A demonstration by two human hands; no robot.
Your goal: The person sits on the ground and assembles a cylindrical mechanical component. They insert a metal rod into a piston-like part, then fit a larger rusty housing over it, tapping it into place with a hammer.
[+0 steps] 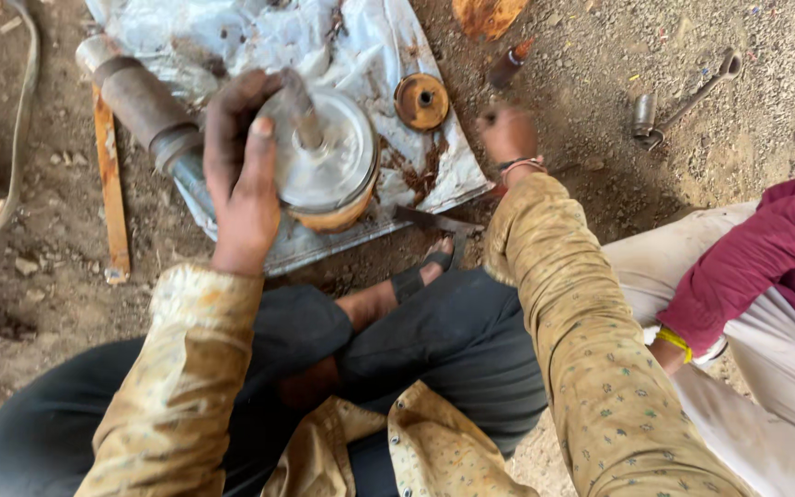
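My left hand (241, 179) grips the side of a round silver metal drum (328, 170) with a short shaft (302, 112) sticking up from its middle. The drum stands on a crumpled plastic sheet (370, 46) spread over the dirt. My right hand (509, 133) hovers to the right of the sheet, blurred, with its fingers curled. Whether it holds anything is unclear. Just beyond it lies a small reddish-brown handle-like piece (512, 64). A rusty orange disc (421, 100) with a centre hole lies on the sheet between the drum and my right hand.
A rusty pipe (140, 99) lies on the sheet's left edge, beside a wooden strip (110, 179). A long wrench (699, 90) and a metal socket (644, 114) lie on the dirt at upper right. Another person's maroon sleeve (775, 253) and pale trousers sit at right. My sandalled foot (425, 273) touches the sheet.
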